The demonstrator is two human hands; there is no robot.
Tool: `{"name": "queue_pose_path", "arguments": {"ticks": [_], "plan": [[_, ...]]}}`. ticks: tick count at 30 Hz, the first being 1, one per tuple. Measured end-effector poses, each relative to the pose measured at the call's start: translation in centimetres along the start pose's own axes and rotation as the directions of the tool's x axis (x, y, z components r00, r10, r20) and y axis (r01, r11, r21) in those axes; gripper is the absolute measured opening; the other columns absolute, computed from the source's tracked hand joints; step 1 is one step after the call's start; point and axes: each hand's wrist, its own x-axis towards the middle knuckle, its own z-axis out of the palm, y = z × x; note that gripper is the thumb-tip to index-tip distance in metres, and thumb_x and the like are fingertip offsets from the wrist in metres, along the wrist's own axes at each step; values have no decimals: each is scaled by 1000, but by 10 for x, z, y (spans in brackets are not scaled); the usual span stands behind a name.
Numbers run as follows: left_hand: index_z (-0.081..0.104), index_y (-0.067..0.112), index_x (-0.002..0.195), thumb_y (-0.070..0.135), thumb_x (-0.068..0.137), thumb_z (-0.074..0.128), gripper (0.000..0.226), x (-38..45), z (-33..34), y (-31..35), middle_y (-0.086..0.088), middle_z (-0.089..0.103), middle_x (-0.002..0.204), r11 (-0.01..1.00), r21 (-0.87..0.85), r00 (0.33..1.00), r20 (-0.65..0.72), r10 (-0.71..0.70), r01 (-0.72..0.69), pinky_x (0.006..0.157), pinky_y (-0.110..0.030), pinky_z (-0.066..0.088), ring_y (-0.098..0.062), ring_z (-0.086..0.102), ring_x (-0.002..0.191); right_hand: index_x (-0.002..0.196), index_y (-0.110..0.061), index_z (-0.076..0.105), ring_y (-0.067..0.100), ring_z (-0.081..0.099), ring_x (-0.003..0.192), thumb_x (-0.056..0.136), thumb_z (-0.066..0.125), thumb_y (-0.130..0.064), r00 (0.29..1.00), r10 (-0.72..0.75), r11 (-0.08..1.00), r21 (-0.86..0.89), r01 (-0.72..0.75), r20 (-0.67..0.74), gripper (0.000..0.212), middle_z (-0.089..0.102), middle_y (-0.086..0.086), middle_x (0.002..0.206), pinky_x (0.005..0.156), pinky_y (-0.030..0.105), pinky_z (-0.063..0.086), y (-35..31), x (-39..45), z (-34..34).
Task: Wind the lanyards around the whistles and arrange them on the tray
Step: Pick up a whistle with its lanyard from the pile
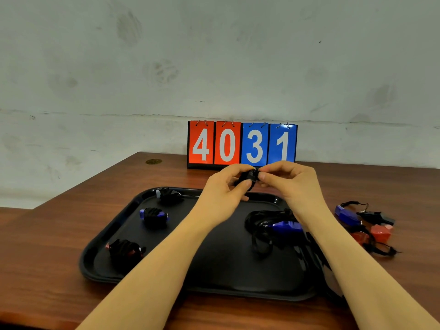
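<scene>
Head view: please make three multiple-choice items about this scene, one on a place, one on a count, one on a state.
1. Where does the scoreboard stand?
A. on the tray
B. at the back of the table, by the wall
C. on the floor

2. How many wound whistles lie along the left side of the tray?
A. one
B. three
C. five

3. What are the two hands doing?
A. resting flat on the table
B. lifting the tray
C. both gripping one small dark whistle

Answers:
1 B, it stands behind the tray against the wall.
2 B, three bundles lie there.
3 C, the left hand and right hand meet around the dark whistle.
</scene>
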Motion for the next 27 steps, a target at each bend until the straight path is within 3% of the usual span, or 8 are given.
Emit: {"name": "queue_pose_path", "arguments": {"ticks": [5,7,10,13,18,23,27], "plan": [[55,28,113,11,92,52,27,-2,-2,-2,14,58,105,988,146,999,29,46,-50,77,-20,53,-6,57,98,79,-21,66,7,65,78,81,67,-8,993,-116,961,-249,117,22,13,69,-5,79,77,17,52,-1,-3,2],[55,29,113,12,92,51,27,-2,-2,-2,19,57,102,980,186,997,42,63,-69,83,-22,51,-3,56,98,76,-23,62,7,64,77,80,66,-8,990,-138,943,-303,140,26,17,67,-7,78,75,16,51,0,-4,3],[55,28,113,12,92,50,27,-2,-2,-2,21,56,100,975,204,995,57,79,-89,81,-16,47,3,54,94,73,-26,58,7,62,73,79,66,-7,988,-153,930,-337,145,2,21,64,-8,74,69,12,49,1,-5,5],[53,24,113,11,93,48,24,-3,0,-1,20,55,98,971,208,993,65,103,-114,73,-6,42,9,52,88,71,-25,58,6,60,70,79,67,-7,990,-132,948,-296,114,-41,22,63,-7,71,66,11,48,2,-5,8],[43,20,109,15,96,44,14,-4,2,-2,9,55,105,986,136,993,84,87,-98,77,0,40,3,53,98,74,-20,65,17,68,78,80,66,-4,996,-85,988,-129,82,-17,16,69,2,76,78,31,56,2,-5,9],[43,19,103,15,95,46,9,-4,1,-1,9,56,99,987,132,995,45,88,-93,74,-2,43,-1,56,94,81,-10,68,13,69,71,80,66,-1,998,-57,998,-33,58,27,9,70,5,74,74,26,57,-1,-7,12],[44,18,101,14,94,47,9,-4,1,-1,10,56,92,983,159,995,27,91,-94,68,-3,43,9,54,82,83,-10,69,16,69,72,81,65,-3,998,-47,999,-5,47,40,9,70,6,76,73,25,57,0,-7,12]]}}
